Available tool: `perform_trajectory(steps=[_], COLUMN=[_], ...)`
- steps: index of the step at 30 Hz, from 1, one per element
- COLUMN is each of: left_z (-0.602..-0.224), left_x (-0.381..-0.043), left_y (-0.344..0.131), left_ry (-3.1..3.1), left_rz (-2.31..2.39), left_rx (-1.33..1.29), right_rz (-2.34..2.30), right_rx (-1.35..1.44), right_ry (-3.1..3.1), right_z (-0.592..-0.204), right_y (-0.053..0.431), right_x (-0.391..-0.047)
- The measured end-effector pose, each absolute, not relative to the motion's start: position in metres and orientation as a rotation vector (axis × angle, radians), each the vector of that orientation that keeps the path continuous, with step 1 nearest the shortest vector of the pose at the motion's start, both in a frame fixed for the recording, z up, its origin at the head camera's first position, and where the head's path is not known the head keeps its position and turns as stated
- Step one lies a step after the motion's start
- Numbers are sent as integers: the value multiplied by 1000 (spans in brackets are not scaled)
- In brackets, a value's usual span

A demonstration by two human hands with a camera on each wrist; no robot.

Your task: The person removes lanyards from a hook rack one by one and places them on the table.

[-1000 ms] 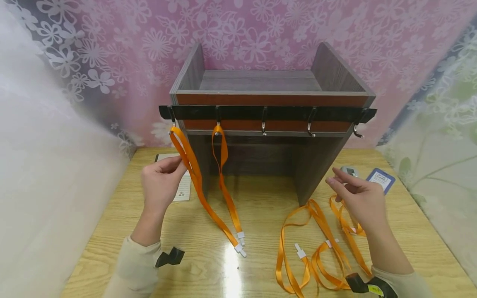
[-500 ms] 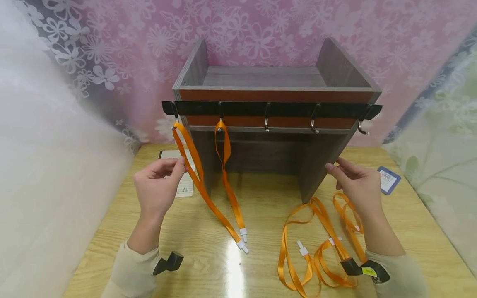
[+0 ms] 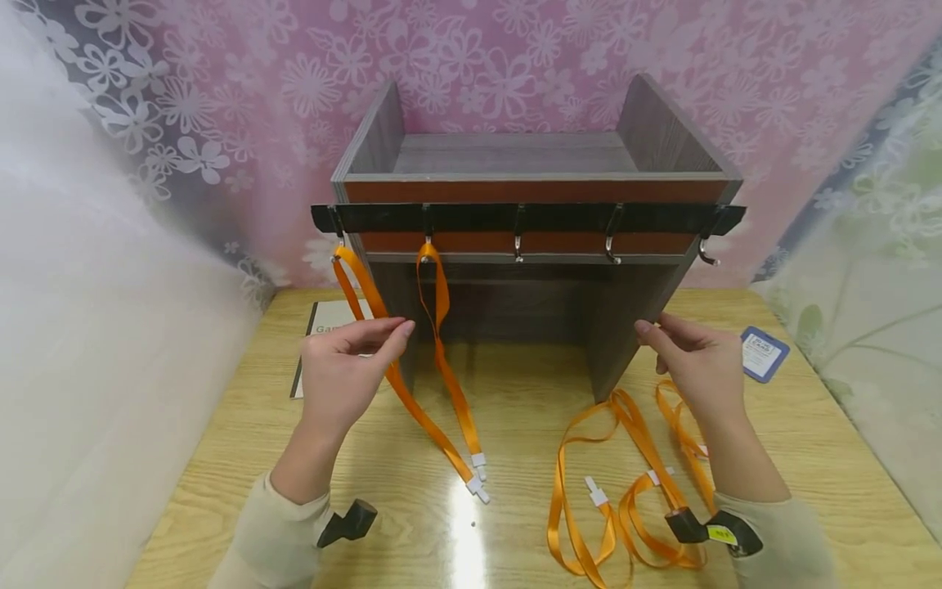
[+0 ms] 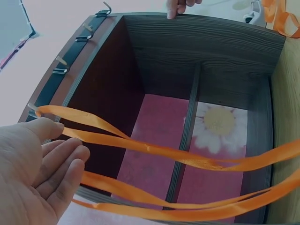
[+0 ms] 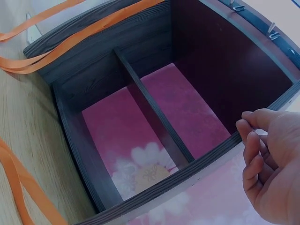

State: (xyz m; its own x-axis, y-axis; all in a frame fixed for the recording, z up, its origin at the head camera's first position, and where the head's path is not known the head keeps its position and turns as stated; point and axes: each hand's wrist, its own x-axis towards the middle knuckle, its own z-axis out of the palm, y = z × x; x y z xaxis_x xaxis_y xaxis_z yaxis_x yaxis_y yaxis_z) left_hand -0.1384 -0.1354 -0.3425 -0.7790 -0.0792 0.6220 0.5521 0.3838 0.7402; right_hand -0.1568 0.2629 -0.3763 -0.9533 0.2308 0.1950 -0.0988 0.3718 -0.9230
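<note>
So there's five hooks (image 3: pixel 518 248) on one rail (image 3: pixel 471 218), and two orange lanyards (image 3: pixel 452 386) hang off the leftmost two. More loose lanyards (image 3: pixel 649 448) sit tangled on the table (image 3: pixel 243 425), can't count them. Left hand (image 3: pixel 342 376) (by the hung pair) and right hand (image 3: pixel 702 376) (beside the shelf (image 3: pixel 625 319)) look relaxed, gripping nothing.

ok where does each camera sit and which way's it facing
Head: head-worn, facing forward and down at the shelf unit; left hand, right hand, sleeves show.
Left wrist: worn there, facing into the shelf unit; left hand, right fingertips show.
Right wrist: worn there, facing in from opposite; right hand shows.
Both wrist views share hanging lanyards and hook strip.
</note>
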Motion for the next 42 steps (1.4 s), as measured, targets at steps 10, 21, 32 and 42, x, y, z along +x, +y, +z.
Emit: perform_trajectory(steps=[10,21,32,42], left_z=[-336,-340,-345,-350], left_x=[-144,-151,-163,-166], left_y=[-122,-114,-98,-92], left_ry=[-2303,-2370,-2347,-2212], left_rz=[-1439,-1462,-1332,-1341], left_rx=[-296,-208,-281,-357], right_rz=[1718,2053,2046,2049], right_rx=[-122,-225,-260,-233], right_ry=[-2284,-2013,-1956,-1960], right_z=[-376,-380,-380,-380], right_y=[262,250,248,249], right_x=[-158,-154,-156,-156])
